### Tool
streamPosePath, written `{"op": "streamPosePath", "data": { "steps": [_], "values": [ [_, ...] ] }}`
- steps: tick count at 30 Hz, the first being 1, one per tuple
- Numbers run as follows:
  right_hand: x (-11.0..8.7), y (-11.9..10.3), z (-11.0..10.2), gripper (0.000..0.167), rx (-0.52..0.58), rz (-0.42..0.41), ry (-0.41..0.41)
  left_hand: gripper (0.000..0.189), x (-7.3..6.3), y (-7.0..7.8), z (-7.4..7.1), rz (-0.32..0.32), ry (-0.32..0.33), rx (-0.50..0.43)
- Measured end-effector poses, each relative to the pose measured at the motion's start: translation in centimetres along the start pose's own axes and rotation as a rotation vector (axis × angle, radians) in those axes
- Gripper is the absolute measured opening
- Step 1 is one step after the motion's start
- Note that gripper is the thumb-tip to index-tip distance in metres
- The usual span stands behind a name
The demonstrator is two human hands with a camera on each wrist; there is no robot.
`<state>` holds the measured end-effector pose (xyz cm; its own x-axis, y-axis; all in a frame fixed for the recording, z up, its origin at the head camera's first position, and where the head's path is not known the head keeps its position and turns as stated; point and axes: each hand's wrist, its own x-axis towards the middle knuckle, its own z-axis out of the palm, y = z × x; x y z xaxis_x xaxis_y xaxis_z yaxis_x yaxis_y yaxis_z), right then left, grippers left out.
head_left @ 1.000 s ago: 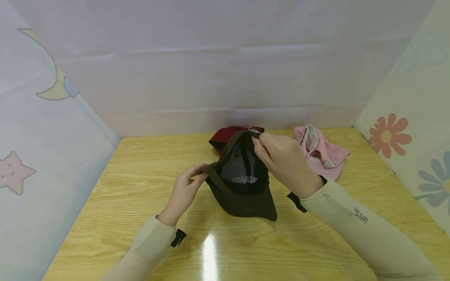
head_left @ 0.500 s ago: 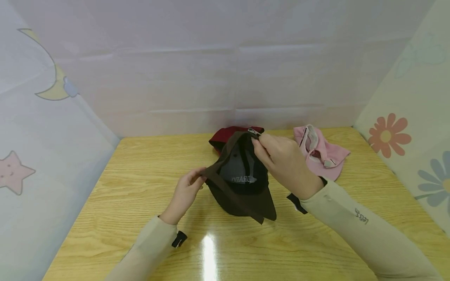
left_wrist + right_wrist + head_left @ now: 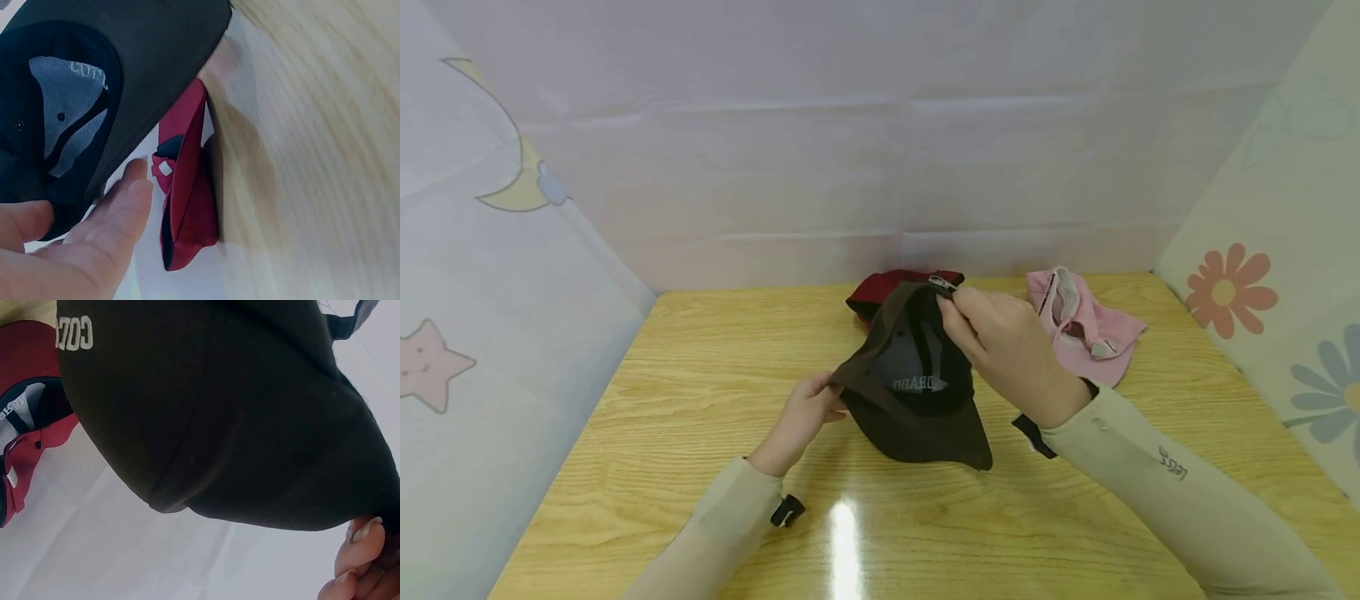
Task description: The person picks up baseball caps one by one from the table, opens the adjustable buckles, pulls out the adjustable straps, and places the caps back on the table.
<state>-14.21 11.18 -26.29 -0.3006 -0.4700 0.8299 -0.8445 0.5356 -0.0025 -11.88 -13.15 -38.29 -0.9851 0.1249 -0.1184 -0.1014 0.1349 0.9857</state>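
A dark baseball cap [image 3: 917,437] is held up over the table with its hollow inside facing the head camera and its brim low. My left hand [image 3: 801,421] pinches the cap's left edge; in the left wrist view the thumb [image 3: 25,220] lies on the near side, with straighter fingers behind the fabric. On the upper right, my right hand [image 3: 1003,346] grips the cap's back edge beside a metal buckle [image 3: 942,282]. White lettering [image 3: 74,334] shows on the crown's outside in the right wrist view, where only some right fingertips appear at the far edge.
Behind the dark cap, partly covered by it, lies a red cap [image 3: 876,289] near the back wall. A pink cap [image 3: 1108,329] rests on the wooden table [image 3: 700,358] at the back right. Patterned cloth walls stand on both sides.
The left hand has shifted slightly down and right along the cap's edge. A flap of dark fabric jutted past the brim half a second ago and now lies against it. The right hand stays put.
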Motion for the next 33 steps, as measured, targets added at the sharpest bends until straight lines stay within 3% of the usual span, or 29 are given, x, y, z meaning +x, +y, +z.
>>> {"op": "streamPosePath", "data": {
  "steps": [5,16,24,33],
  "values": [
    [-0.1,0.0,0.0,0.044,-0.013,-0.005,-0.006,0.038,0.0,-0.4,0.0,-0.028,-0.026,-0.048],
    [-0.5,0.0,-0.2,0.045,-0.022,-0.013,-0.02,0.038,-0.4,0.6,-0.3,-0.024,0.041,-0.269],
    [-1.2,0.1,-0.2,0.043,0.008,-0.043,-0.018,0.035,-0.7,1.6,-0.1,0.003,0.127,-0.406],
    [-1.8,0.2,-0.1,0.043,0.035,-0.105,-0.012,0.034,-1.1,2.6,0.1,0.051,0.145,-0.468]
  ]
}}
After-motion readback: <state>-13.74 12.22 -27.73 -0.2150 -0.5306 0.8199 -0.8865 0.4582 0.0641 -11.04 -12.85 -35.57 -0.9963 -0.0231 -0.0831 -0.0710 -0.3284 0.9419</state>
